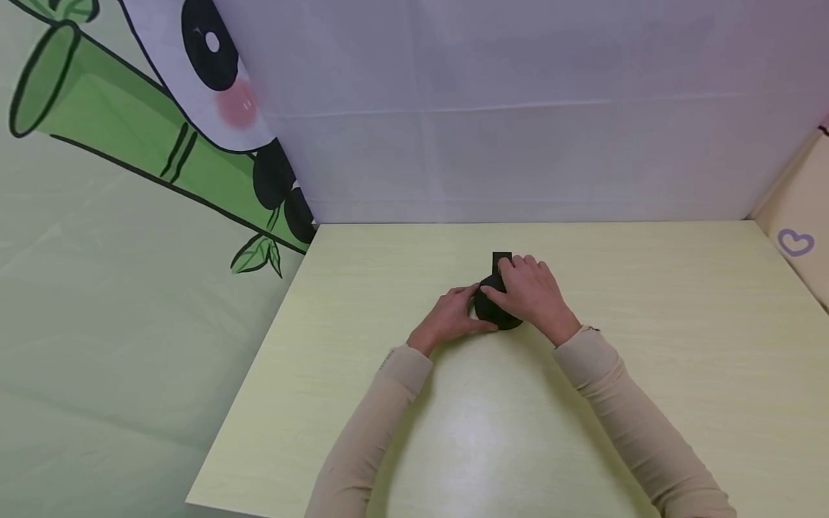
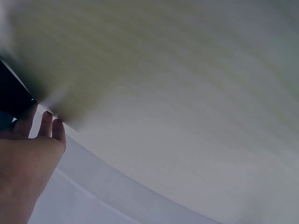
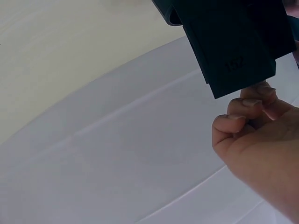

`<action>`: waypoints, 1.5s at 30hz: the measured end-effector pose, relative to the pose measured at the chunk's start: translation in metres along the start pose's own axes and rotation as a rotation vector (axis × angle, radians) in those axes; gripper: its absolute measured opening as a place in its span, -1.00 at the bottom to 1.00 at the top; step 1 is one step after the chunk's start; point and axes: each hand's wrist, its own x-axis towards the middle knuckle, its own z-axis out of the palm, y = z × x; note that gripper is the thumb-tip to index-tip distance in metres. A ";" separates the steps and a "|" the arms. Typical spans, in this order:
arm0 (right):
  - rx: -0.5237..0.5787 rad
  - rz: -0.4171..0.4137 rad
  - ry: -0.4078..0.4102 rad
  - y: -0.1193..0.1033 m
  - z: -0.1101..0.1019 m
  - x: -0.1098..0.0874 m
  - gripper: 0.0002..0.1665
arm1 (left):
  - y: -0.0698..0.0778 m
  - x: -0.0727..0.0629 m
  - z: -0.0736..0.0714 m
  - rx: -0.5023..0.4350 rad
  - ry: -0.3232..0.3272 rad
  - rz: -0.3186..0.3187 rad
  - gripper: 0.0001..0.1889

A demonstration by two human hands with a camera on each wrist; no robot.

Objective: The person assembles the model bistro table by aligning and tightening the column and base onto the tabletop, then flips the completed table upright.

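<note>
A black object [image 1: 495,311] with a rounded body and a straight rectangular part pointing away stands on the pale table [image 1: 648,396]; its exact kind is not clear. My left hand [image 1: 451,315] holds the rounded body from the left, thumb at the near side and fingers at the far side. From the right, my right hand [image 1: 532,291] grips its top, the thumb lying across it. In the right wrist view the dark block [image 3: 229,51] bears the number 152, beside curled fingers. The left wrist view catches only a dark edge [image 2: 14,91] of it near the fingertips.
A pale lilac cloth [image 1: 518,144] hangs behind the table's far edge. On the left, a green cloth [image 1: 116,324] carries a printed bamboo and panda picture. A cream panel with a purple heart [image 1: 795,242] borders the right side.
</note>
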 end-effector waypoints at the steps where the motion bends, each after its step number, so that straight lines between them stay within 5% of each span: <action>1: 0.004 0.004 0.000 0.000 0.000 0.000 -0.41 | 0.000 0.000 0.000 0.000 0.001 0.000 0.01; 9: 0.034 -0.070 -0.037 0.003 -0.003 -0.005 -0.43 | 0.000 0.001 0.001 -0.004 0.006 0.000 0.00; 45: -0.035 -0.051 0.030 -0.003 -0.003 -0.019 -0.44 | 0.002 0.000 0.000 -0.001 -0.005 -0.008 0.01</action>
